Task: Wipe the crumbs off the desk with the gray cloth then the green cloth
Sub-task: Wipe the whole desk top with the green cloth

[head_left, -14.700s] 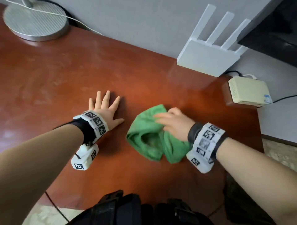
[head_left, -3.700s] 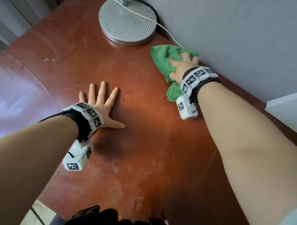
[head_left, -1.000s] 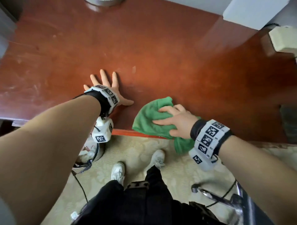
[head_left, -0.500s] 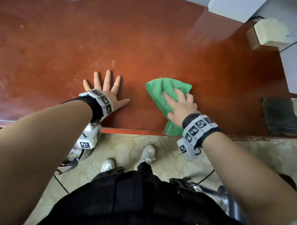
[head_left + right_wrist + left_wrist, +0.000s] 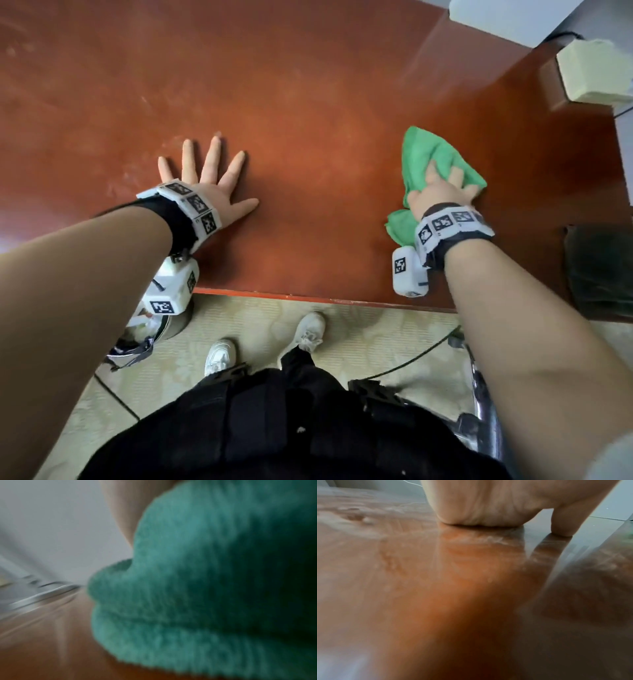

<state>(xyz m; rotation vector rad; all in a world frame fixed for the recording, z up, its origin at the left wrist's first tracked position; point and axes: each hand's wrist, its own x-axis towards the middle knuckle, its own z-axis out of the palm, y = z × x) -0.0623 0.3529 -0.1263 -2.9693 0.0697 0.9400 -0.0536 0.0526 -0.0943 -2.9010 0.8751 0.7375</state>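
While the left hand [image 5: 209, 192] rests flat with fingers [image 5: 209, 158] spread on the tabletop [image 5: 308, 102], the right hand [image 5: 440, 192] presses the green cloth [image 5: 424, 150] at 3 o'clock, fingers curled into it.

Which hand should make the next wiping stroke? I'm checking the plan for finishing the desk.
The right hand: it already presses the green cloth on the desk. The left hand lies flat with spread fingers, holding nothing, apart from the cloth.
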